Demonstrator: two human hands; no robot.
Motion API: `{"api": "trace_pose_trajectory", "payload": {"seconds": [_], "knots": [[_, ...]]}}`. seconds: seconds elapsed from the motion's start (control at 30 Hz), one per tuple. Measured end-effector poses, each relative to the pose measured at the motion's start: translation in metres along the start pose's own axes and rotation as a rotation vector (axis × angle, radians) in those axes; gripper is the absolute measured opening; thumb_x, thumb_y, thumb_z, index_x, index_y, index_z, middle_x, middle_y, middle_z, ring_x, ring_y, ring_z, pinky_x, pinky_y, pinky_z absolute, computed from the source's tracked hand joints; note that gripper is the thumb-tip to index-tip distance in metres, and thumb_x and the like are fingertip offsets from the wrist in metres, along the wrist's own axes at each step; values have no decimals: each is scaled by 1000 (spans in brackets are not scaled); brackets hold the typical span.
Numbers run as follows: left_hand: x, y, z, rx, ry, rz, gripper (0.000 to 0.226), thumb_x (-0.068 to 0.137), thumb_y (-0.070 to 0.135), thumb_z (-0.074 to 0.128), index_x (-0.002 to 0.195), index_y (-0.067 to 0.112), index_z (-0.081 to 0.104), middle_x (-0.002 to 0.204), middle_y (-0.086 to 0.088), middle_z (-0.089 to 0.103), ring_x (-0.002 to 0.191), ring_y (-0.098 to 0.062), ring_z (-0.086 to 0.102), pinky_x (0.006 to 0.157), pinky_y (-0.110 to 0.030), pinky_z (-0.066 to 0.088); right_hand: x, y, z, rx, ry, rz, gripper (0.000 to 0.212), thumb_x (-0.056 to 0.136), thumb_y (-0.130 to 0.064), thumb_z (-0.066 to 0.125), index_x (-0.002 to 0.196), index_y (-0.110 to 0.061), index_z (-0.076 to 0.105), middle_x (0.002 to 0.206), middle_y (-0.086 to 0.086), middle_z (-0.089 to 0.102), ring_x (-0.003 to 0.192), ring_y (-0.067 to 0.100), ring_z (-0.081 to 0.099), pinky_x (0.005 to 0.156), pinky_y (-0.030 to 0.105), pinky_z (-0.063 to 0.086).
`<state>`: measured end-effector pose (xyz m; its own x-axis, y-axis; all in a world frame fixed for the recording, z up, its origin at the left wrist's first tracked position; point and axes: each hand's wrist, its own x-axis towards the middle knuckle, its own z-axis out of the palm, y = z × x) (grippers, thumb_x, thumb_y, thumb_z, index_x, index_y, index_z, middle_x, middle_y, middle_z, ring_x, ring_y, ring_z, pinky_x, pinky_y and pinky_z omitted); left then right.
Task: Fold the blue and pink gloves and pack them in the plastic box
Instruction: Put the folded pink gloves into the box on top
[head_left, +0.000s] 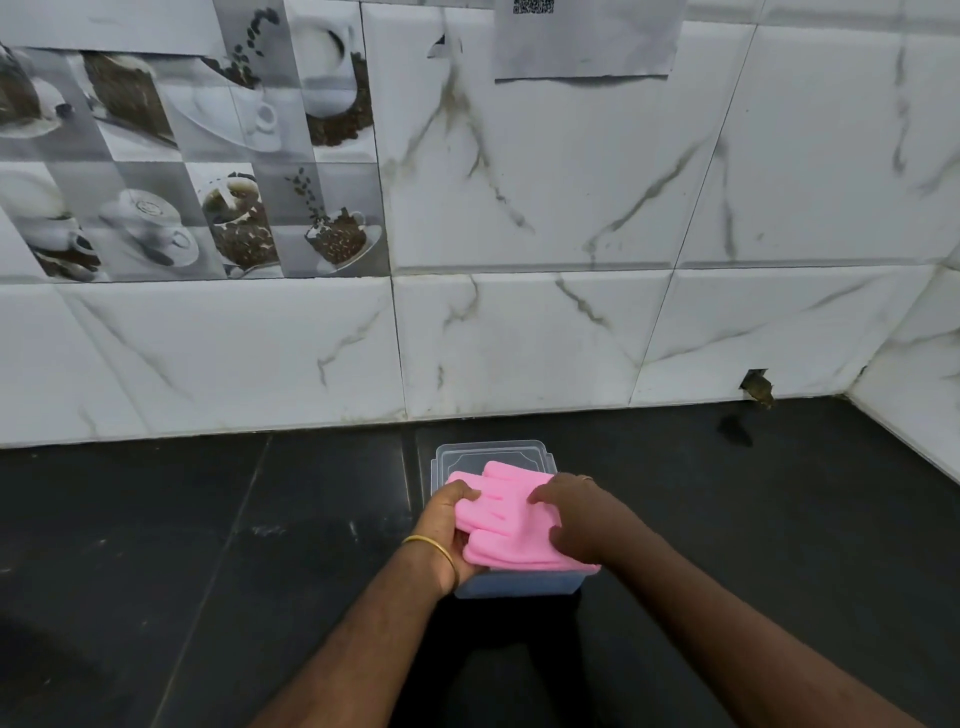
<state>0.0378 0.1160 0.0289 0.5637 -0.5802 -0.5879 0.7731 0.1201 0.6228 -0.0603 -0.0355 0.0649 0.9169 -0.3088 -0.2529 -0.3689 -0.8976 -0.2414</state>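
The pink gloves (506, 519) lie folded across the top of the clear plastic box (519, 584) on the dark counter. My left hand (447, 525) grips their left edge, thumb on top and fingers beneath. My right hand (576, 514) holds their right side, fingers curled over the top and thumb pressing near the fold. Something blue shows through the box's front wall, probably the blue gloves. The box's clear lid (491, 454) lies just behind the box.
The black counter (260, 545) stretches left and right of the box. A white marble-tiled wall (519, 338) rises close behind, with a side wall at the far right. A small hole (756, 384) sits at the wall's base.
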Motion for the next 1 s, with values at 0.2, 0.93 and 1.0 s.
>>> {"api": "trace_pose_trajectory", "payload": {"seconds": [0.2,0.93,1.0], "knots": [[8,2,6,42,72,-80,29,80,15,45,60,9,64,60,-9,64,54,-25,65,55,-30,56,11,-1,15,-141,-50,-16,47,87,-17,49,130,-34,55,135,0,51,125,25,47,101,39,46],[-23,61,58,2291,399,561,40,86,15,60,126,14,54,127,-9,59,114,-31,59,87,-41,50,19,4,30,-178,-6,-29,43,88,-16,48,128,-31,57,133,4,53,123,29,49,99,42,45],[-21,54,61,2402,355,706,43,87,9,58,129,12,49,127,-13,54,115,-33,55,88,-43,48,19,4,29,-187,-11,-34,43,88,-16,48,128,-30,56,133,5,53,123,30,50,98,42,46]]}}
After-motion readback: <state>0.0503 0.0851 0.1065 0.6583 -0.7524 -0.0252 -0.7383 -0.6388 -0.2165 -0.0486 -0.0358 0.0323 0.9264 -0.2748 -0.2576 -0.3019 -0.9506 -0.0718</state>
